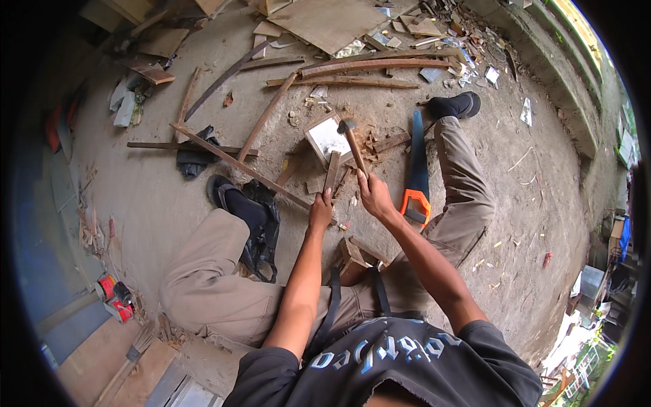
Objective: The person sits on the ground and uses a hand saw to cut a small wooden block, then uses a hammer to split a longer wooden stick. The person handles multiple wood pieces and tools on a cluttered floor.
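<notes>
Right hand [375, 197] clamped on hammer [352, 144] handle, head raised over a white-faced block [326, 138]. Left hand [321, 210] closed on a short wood strip [331, 171], upright on the floor [542, 203] between the legs. Nailing looks mid-way; scraps lie loose around. Orange-handled saw [416, 178] just right. Red-and-white cans [113, 297] far left.

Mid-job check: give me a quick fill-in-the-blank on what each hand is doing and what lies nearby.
The right hand grips a ____ by its wooden handle.
The left hand steadies a short piece of ____ on the ground.
Beside the right leg lies a handsaw with an ____ handle.

Missing words: hammer; wood; orange.
</notes>
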`<state>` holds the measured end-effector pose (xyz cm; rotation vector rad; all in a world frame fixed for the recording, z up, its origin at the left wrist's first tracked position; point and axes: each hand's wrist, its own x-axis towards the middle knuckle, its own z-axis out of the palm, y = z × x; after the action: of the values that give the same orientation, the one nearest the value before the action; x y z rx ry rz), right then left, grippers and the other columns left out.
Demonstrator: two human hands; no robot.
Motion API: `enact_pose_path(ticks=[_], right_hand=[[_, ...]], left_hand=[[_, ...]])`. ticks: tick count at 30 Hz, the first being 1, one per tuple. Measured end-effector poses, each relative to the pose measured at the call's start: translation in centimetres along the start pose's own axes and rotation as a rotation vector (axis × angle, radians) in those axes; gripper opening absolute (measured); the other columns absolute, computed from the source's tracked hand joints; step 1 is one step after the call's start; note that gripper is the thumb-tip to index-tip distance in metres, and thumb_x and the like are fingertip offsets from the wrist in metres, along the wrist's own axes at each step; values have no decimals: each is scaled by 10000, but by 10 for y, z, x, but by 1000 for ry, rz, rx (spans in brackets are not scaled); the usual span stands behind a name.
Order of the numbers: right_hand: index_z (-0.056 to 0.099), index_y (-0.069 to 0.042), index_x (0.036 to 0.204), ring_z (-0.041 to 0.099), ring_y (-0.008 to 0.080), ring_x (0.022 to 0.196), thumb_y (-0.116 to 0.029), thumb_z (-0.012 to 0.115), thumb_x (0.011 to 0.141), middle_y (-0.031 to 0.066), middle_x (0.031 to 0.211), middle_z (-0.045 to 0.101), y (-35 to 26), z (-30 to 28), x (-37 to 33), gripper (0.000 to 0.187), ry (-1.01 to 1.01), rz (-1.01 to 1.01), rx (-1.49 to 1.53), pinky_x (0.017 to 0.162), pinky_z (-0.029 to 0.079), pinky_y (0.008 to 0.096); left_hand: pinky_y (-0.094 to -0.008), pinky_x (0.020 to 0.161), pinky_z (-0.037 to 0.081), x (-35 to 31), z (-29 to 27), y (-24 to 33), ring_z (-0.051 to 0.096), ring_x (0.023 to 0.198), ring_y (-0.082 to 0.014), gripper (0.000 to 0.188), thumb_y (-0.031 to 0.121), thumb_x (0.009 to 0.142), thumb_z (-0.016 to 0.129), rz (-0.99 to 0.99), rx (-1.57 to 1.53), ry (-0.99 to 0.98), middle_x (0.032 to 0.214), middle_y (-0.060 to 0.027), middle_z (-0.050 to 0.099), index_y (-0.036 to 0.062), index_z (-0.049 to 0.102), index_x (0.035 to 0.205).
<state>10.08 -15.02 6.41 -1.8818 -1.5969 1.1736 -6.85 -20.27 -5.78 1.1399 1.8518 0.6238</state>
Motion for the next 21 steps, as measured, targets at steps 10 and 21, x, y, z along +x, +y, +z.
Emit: enact_pose_path(ticks=[10,21], right_hand=[[553,35,807,553,308,579,-441,418,1005,192,625,537,31,19,-13,532,-55,14,8,585,426,432],[556,39,824,549,282,600,-499,398,996,178,613,529,7,9,-3,587,36,169,258,596,428,450]], left_hand=[[-496,854,455,3,-10,5,554,1031,-502,748,574,988,288,29,24,-15,1027,-346,609,-99,609,1045],[-498,830,471,10,-16,1,594,956,-498,862,634,963,254,-272,-63,-218,922,-370,620,-139,631,1024]])
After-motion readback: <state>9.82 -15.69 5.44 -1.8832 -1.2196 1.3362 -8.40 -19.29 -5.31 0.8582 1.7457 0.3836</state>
